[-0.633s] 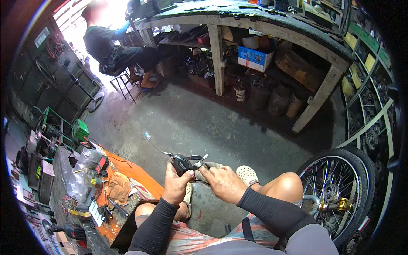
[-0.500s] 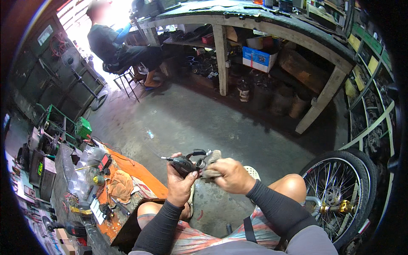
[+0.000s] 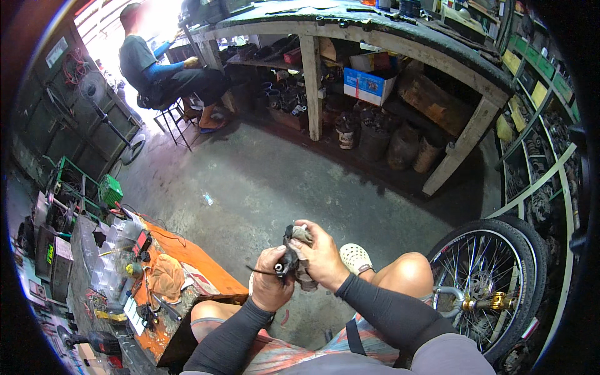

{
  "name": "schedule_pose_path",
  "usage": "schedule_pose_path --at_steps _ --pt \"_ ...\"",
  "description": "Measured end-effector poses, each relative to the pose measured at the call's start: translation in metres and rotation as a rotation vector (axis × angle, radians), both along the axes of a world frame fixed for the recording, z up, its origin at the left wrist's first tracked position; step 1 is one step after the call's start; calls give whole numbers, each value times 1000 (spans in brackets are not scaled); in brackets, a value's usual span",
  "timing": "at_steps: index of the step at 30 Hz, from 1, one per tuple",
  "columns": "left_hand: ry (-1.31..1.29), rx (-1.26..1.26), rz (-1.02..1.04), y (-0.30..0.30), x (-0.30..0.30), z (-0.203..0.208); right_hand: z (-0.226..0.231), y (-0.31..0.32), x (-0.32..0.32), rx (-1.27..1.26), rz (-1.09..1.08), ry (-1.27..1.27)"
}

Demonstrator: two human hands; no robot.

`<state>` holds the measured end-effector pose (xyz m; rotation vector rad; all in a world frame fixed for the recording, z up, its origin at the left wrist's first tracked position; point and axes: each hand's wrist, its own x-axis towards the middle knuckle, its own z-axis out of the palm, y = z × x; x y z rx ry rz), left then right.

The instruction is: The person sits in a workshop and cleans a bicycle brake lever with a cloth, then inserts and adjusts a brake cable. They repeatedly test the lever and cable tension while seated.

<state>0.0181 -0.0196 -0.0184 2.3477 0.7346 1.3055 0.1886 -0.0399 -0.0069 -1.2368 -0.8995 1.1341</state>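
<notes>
Between my knees I hold a small black mechanical part with a clamp ring and a thin black stem, which looks like a bicycle shifter [image 3: 287, 262]. My left hand [image 3: 270, 289] is closed round its near side, thumb on top. With my right hand [image 3: 324, 257] I press a dirty grey rag [image 3: 304, 235] against its far and right side. The rag also hangs below my right fingers. Both hands nearly meet, so much of the part is covered.
On my left stands an orange-topped bench [image 3: 187, 262] with an orange cloth [image 3: 166, 279], tools and clear plastic bins. A bicycle wheel [image 3: 481, 281] is at my right. Ahead runs a long workbench [image 3: 406, 39]; a person [image 3: 140, 65] sits on a stool at far left.
The part has been turned; its lever and thin cable end no longer point up and left. My right hand with the rag has come closer, wrapping the part's far side. The view shifted slightly.
</notes>
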Motion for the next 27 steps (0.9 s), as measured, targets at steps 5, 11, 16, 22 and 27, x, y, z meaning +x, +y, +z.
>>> schedule_pose_path --at_steps 5,11,16,22,27 --pt "-51 13 3 5 -10 2 9 10 31 93 299 -260" --pt "-236 -240 104 7 -10 -3 6 -3 70 -18 -45 -12" --pt "-368 -559 10 -2 4 7 8 -9 38 89 170 -2" --pt "-469 -1080 -73 2 9 21 34 -10 54 354 -8 -154" --pt "-254 -912 -97 -9 16 9 10 -13 5 417 96 -682"
